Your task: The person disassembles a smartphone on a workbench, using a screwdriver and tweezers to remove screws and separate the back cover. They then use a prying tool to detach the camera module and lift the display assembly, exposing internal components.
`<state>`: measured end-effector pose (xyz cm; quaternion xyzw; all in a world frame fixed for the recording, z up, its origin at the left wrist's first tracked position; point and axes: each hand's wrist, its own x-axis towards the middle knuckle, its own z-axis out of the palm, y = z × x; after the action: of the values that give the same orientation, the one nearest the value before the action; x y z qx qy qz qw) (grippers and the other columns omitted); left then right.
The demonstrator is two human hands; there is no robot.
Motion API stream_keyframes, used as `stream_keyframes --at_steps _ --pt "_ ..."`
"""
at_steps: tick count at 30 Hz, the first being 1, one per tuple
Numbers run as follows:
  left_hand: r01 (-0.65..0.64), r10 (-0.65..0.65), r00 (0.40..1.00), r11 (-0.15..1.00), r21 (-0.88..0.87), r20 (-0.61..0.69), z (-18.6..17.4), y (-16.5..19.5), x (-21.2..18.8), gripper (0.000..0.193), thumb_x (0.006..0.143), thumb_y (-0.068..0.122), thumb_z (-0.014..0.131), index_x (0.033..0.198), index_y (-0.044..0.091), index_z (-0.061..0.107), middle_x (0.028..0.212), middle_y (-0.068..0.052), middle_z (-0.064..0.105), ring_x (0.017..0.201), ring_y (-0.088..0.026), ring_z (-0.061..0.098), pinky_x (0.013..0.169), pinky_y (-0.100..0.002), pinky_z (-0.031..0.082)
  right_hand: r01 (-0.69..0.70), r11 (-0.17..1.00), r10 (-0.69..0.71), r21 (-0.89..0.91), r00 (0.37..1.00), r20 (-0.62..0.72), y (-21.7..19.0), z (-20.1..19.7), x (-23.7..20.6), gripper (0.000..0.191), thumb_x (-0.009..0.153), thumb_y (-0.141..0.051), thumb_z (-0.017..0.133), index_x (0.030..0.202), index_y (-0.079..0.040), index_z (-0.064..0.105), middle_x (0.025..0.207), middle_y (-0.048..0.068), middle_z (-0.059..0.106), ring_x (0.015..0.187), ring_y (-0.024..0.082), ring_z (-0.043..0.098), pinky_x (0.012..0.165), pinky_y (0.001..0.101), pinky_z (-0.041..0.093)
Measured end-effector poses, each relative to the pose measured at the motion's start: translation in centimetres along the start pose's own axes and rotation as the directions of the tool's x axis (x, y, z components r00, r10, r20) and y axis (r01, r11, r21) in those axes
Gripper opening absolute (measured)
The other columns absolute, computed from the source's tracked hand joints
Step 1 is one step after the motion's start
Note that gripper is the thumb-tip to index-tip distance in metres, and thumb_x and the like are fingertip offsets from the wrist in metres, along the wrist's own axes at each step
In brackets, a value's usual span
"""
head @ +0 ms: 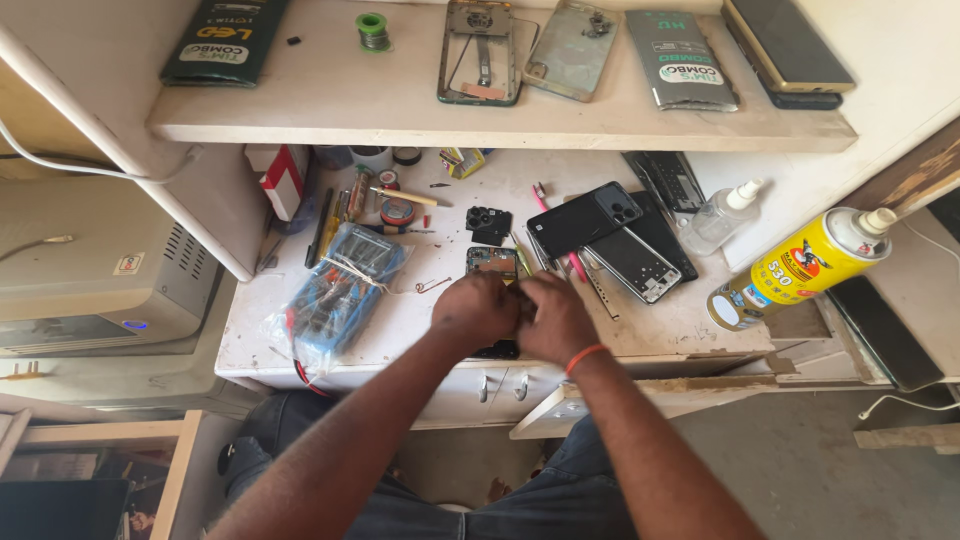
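Note:
My left hand (476,308) and my right hand (553,318) are pressed together over an opened phone (491,262) that lies on the white worktop (660,325). Only the phone's top end with exposed circuit parts and a dark bottom edge show; the hands hide the rest. Both hands have curled fingers on the phone. An orange band is on my right wrist. A thin tool may be pinched between the fingers, but I cannot tell.
A multimeter in a plastic bag (335,290) lies to the left. Dark phones and back covers (600,225) lie to the right, beside a clear spray bottle (718,218) and a yellow spray can (800,265). The shelf (400,120) above holds phone frames and packages.

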<state>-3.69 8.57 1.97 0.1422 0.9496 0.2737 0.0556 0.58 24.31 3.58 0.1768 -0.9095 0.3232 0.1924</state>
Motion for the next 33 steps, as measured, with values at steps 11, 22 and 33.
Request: stream_keyframes --at_steps 11,22,33 --pt "-0.232 0.046 0.888 0.904 -0.36 -0.457 -1.3 0.6 -4.3 0.016 0.077 0.013 0.066 0.09 0.004 0.062 0.087 -0.017 0.066 0.074 -0.036 0.067 0.071 -0.046 0.056 -0.233 0.971 0.235 -0.057 0.883 0.405 2.7 -1.1 4.6 0.029 0.08 -0.005 0.065 0.108 -0.009 0.072 0.083 0.01 0.076 0.081 0.024 0.074 0.076 0.0367 0.057" --pt "-0.206 -0.047 0.831 0.9 -0.384 -0.555 0.5 -0.7 -3.5 0.023 0.078 0.004 0.06 0.101 0.004 0.058 0.097 -0.017 0.063 0.088 -0.037 0.064 0.079 -0.049 0.053 -0.111 0.954 0.265 -0.277 0.743 0.615 1.3 -2.2 7.9 0.032 0.077 -0.012 0.072 0.108 -0.008 0.068 0.091 0.013 0.075 0.087 0.029 0.074 0.077 0.0392 0.058" --pt "-0.195 -0.017 0.89 0.89 -0.413 -0.456 -1.8 -1.7 -3.4 0.032 0.077 0.011 0.064 0.108 0.005 0.065 0.093 -0.013 0.065 0.086 -0.031 0.064 0.078 -0.043 0.054 0.0 0.858 0.381 -0.513 0.669 0.638 -0.9 -1.7 9.7 0.037 0.073 -0.012 0.083 0.107 -0.014 0.068 0.109 0.009 0.074 0.106 0.03 0.07 0.088 0.0427 0.057"
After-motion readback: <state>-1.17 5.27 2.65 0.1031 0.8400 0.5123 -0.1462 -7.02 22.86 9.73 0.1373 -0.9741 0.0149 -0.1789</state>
